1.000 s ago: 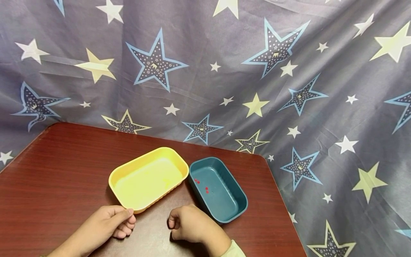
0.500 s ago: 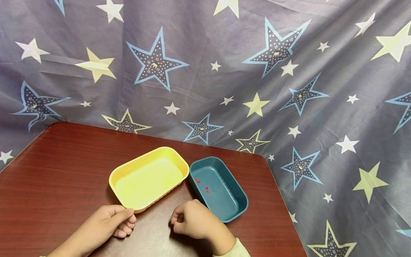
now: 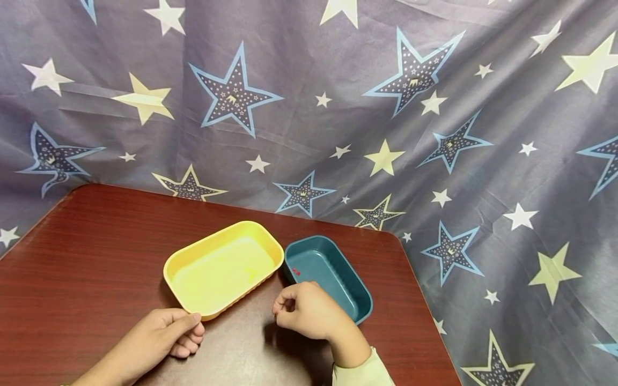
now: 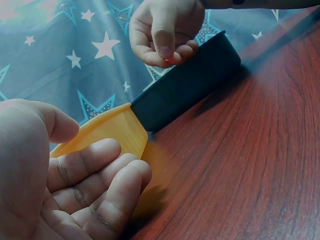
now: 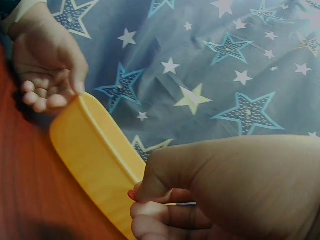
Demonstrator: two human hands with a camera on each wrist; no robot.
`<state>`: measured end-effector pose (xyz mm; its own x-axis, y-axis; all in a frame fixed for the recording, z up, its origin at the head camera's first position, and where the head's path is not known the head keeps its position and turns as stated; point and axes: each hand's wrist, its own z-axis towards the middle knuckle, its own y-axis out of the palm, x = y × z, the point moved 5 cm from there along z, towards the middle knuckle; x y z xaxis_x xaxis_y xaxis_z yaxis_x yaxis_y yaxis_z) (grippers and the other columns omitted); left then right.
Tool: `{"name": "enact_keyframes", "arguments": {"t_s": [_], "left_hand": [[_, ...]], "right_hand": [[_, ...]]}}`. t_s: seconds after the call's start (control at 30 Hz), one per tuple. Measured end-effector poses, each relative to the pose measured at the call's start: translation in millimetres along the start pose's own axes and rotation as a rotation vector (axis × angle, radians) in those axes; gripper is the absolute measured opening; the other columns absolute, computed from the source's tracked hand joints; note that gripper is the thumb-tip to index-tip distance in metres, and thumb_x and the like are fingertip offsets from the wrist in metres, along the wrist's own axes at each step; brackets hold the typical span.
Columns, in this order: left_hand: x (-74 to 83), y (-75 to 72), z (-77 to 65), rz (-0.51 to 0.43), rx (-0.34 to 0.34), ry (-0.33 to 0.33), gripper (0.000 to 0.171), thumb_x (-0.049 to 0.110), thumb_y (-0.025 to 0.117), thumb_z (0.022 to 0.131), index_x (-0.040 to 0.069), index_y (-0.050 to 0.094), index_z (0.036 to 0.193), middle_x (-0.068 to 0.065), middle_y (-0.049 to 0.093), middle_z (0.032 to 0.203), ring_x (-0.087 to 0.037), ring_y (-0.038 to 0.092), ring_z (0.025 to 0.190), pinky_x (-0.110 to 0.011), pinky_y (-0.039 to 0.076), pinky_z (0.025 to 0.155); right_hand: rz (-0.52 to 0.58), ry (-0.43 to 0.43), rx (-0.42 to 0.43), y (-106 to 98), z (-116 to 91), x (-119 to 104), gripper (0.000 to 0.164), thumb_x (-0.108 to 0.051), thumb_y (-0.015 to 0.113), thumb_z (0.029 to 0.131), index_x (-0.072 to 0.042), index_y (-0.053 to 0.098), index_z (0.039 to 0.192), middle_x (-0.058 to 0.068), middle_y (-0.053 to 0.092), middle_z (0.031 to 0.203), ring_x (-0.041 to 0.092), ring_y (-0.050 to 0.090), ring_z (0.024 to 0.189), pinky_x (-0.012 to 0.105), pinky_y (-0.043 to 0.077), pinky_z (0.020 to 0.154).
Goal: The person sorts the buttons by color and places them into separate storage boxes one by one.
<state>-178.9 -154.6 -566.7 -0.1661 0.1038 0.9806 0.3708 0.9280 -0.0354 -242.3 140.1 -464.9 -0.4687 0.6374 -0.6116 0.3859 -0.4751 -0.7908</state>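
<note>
My left hand [image 3: 169, 332] pinches the near corner of a yellow plastic tray [image 3: 212, 279], thumb on the rim and fingers against the outer wall [image 4: 127, 125]. The tray has small yellowish spots on its floor. Between thumb and fingertips, my right hand [image 3: 311, 311] pinches a tiny red bead-like piece [image 5: 132, 195], which also shows in the left wrist view. That hand is raised by the near left side of a dark teal tray [image 3: 345, 276], hiding part of it. Small red pieces [image 3: 296, 272] lie on the teal tray's floor near its left wall.
Both trays stand on a reddish-brown wooden table [image 3: 96, 257], their rims close together at one corner. A grey curtain [image 3: 299, 69] printed with stars hangs behind the table and along its right side.
My right hand has moved up and to the right, from low over the table to the teal tray's side, now covering some red pieces. My left hand and both trays stay put.
</note>
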Motion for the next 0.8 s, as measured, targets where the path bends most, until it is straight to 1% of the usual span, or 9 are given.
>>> {"name": "enact_keyframes", "arguments": {"t_s": [0.07,0.1,0.17,0.27,0.47,0.63,0.7,0.8], "left_hand": [[0.1,0.2,-0.2,-0.002,-0.001,0.0,0.046,0.032,0.054,0.121,-0.009,0.074,0.112,-0.01,0.08,0.098,-0.012,0.078,0.083,-0.033,0.071,0.077],[0.3,0.3,-0.2,-0.002,-0.001,0.0,0.046,0.032,0.054,0.121,-0.009,0.074,0.112,-0.01,0.08,0.098,-0.012,0.078,0.083,-0.033,0.071,0.077],[0.7,0.4,-0.3,-0.004,0.001,0.0,0.046,0.032,0.055,0.121,-0.009,0.074,0.112,-0.011,0.08,0.098,-0.012,0.078,0.083,-0.033,0.071,0.077],[1.2,0.5,-0.8,-0.004,0.005,-0.001,0.046,0.032,0.055,0.121,-0.009,0.074,0.112,-0.01,0.08,0.098,-0.012,0.078,0.082,-0.033,0.071,0.077],[0.1,0.1,-0.5,-0.006,0.006,-0.003,0.046,0.032,0.056,0.121,-0.009,0.074,0.112,-0.01,0.08,0.097,-0.012,0.078,0.082,-0.033,0.072,0.077],[-1.8,-0.5,0.3,-0.006,0.006,-0.006,0.046,0.032,0.056,0.121,-0.009,0.074,0.112,-0.01,0.08,0.098,-0.012,0.078,0.082,-0.033,0.072,0.077],[-1.9,-0.7,0.1,-0.006,0.006,-0.007,0.046,0.032,0.055,0.121,-0.009,0.074,0.112,-0.01,0.08,0.098,-0.012,0.078,0.082,-0.033,0.072,0.077],[-0.7,-0.6,-0.4,-0.005,0.006,-0.006,0.046,0.032,0.055,0.121,-0.009,0.074,0.112,-0.01,0.08,0.098,-0.012,0.078,0.082,-0.033,0.071,0.077]], "right_hand": [[0.026,0.016,0.001,-7,0,4,0.015,-0.011,0.079,0.086,-0.026,0.078,0.081,-0.02,0.064,0.07,-0.006,0.056,0.065,0.017,0.049,0.067],[0.051,0.026,-0.003,-10,0,6,0.016,-0.01,0.078,0.087,-0.025,0.078,0.081,-0.018,0.065,0.07,-0.004,0.057,0.064,0.017,0.048,0.059],[0.083,0.047,-0.013,-17,0,10,0.017,-0.008,0.076,0.089,-0.024,0.078,0.083,-0.014,0.066,0.069,-0.001,0.058,0.062,0.018,0.048,0.056],[0.121,0.076,-0.031,-26,1,17,0.018,-0.006,0.073,0.093,-0.021,0.08,0.086,-0.01,0.067,0.069,0.002,0.061,0.06,0.02,0.051,0.053],[0.151,0.116,-0.025,-45,4,33,0.017,-0.007,0.071,0.096,-0.018,0.081,0.089,-0.008,0.07,0.073,0.006,0.065,0.062,0.024,0.059,0.059],[0.175,0.163,-0.021,-56,8,53,0.014,-0.006,0.071,0.097,-0.013,0.082,0.091,-0.004,0.072,0.075,0.01,0.067,0.064,0.027,0.063,0.062],[0.177,0.183,-0.022,-58,9,61,0.013,-0.007,0.071,0.098,-0.011,0.082,0.092,0.002,0.075,0.078,0.011,0.068,0.066,0.028,0.064,0.063],[0.167,0.208,-0.022,-60,11,72,0.011,-0.009,0.073,0.099,-0.01,0.082,0.093,0.016,0.078,0.085,0.012,0.069,0.067,0.028,0.065,0.064]]}}
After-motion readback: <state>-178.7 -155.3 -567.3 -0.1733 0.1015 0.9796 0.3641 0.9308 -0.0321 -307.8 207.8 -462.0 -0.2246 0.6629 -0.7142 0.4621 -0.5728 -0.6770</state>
